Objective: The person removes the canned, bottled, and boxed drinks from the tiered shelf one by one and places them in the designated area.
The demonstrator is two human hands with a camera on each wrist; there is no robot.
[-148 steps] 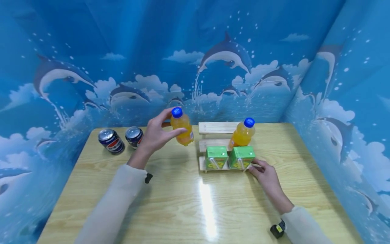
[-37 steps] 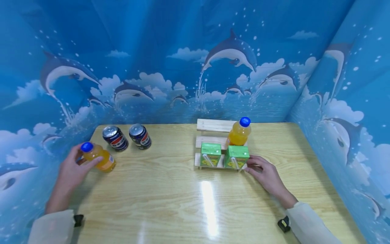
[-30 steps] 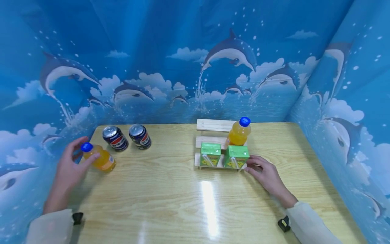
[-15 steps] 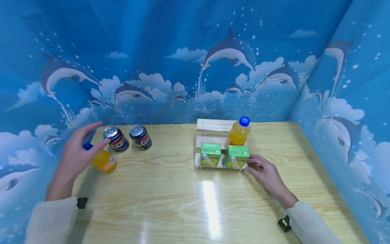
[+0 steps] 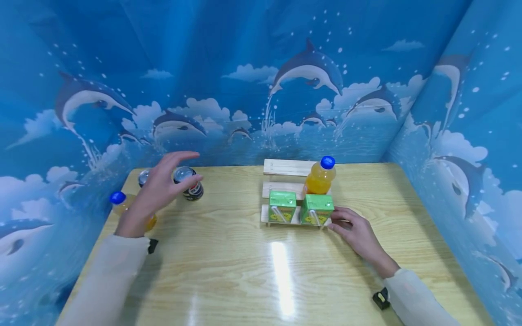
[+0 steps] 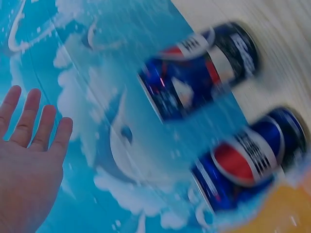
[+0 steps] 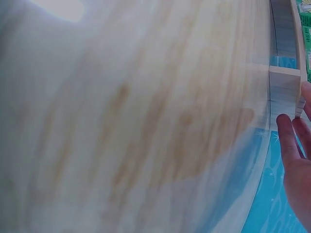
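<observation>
My left hand [image 5: 163, 183] hovers beside two dark blue soda cans, thumb and fingers spread apart with nothing between them. One can [image 5: 193, 194] shows past the thumb; the other can [image 5: 143, 176] is mostly hidden behind the hand. In the left wrist view both cans stand apart from the extended fingers [image 6: 46, 121]. Behind my left wrist, an orange drink bottle [image 5: 118, 199] with a blue cap stands partly covered. At the lower right end of a small tiered wooden rack [image 5: 287, 167], my right hand [image 5: 359, 231] pinches the corner between thumb and fingers.
Two green juice boxes, one left [image 5: 281, 206] and one right [image 5: 316, 208], sit on the rack's lowest tier. Behind the right one stands another orange drink bottle [image 5: 320, 179]. A dolphin-print curtain [image 5: 228, 90] encloses the back and sides of the wooden table [image 5: 228, 262].
My left hand carried the orange drink bottle from near the rack to the table's left side and let go. It then moved right, over the cans. The right hand stays at the rack.
</observation>
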